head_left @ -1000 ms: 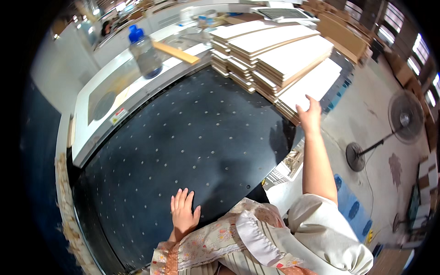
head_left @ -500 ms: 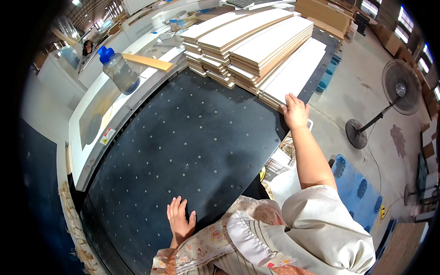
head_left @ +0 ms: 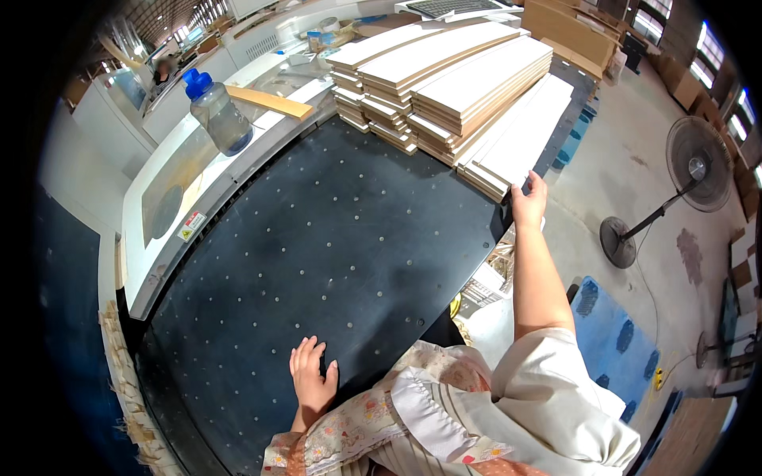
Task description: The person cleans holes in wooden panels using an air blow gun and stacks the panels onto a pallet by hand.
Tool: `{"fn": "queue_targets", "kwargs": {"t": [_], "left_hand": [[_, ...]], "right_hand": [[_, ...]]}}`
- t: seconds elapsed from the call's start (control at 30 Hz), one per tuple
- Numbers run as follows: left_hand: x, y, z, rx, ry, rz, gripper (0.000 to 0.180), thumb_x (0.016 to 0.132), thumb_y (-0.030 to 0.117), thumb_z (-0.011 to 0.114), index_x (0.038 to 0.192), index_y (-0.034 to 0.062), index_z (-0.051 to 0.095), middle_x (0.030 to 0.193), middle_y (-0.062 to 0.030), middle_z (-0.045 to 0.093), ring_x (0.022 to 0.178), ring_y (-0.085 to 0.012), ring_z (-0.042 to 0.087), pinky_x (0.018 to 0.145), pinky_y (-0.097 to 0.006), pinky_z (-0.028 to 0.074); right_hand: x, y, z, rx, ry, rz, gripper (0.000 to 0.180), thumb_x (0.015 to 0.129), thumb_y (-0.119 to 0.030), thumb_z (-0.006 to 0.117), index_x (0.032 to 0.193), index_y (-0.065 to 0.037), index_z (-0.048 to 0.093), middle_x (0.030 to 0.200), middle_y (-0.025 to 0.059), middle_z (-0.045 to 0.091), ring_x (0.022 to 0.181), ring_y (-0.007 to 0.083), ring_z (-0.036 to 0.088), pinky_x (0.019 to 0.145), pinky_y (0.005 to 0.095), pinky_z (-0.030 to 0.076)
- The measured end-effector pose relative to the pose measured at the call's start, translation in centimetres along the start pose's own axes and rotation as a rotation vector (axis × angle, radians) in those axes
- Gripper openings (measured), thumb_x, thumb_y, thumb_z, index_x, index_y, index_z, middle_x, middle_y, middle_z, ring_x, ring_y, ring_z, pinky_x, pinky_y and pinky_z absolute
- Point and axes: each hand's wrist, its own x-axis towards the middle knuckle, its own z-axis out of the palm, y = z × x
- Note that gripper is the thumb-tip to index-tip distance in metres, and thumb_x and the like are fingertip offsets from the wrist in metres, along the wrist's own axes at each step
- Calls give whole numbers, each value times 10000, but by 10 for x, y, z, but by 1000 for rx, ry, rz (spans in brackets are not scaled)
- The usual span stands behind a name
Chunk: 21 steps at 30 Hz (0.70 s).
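Observation:
My right hand (head_left: pixel 529 200) is at the near right corner of a low pile of long white boards (head_left: pixel 517 131). Its thumb and fingers close around the corner of a white board, though part of the contact is hidden. The pile's upper boards lie slightly out of line with each other. My left hand (head_left: pixel 312 374) rests on the black table top (head_left: pixel 317 238) near its front edge, fingers spread and holding nothing. Left of the low pile, higher stacks of white boards (head_left: pixel 468 83) with brown edges stand side by side.
A clear bottle with a blue cap (head_left: pixel 220 115) and a yellowish strip (head_left: pixel 270 101) are on the machine's white ledge at the left. A keyboard (head_left: pixel 452 8) is beyond the stacks. On the floor at right stand a fan (head_left: pixel 698 165) and a blue pallet (head_left: pixel 611 341).
My right hand has shifted rightward from the board's near end to its corner, and a white board has slid slightly right. The left hand stays put; the view has shifted slightly.

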Motion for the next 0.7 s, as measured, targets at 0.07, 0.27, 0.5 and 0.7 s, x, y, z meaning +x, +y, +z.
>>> {"fn": "queue_targets", "kwargs": {"t": [0.07,0.27,0.5,0.7], "left_hand": [[-1,-1,0,3,10,-3,384,732,131,629,1095,39,544,1228,-135,503,1212,-313,410,1046,-469,236],[-3,-3,4,10,55,21,367,718,108,636,1070,39,558,1223,-126,512,1192,-313,432,1036,-461,260],[0,-6,7,-229,196,-25,333,713,24,620,1042,42,576,1124,-130,569,1106,-312,504,976,-416,353],[31,34,24,-1382,14,-485,373,871,6,512,1231,-1,414,1121,-134,543,1022,-207,548,904,-302,441]], "right_hand": [[5,-3,4,91,27,141,506,725,-108,691,1184,-27,496,1027,146,570,987,254,542,819,326,465],[19,-17,-2,753,-226,814,102,807,-63,599,874,-5,549,709,62,562,515,139,518,432,278,470],[-55,-47,-19,773,-459,897,130,726,22,586,816,-7,495,603,80,532,443,168,523,447,328,520],[-209,-134,-65,783,-846,795,357,731,-8,661,1003,23,433,725,97,577,527,159,559,505,277,504]]}}
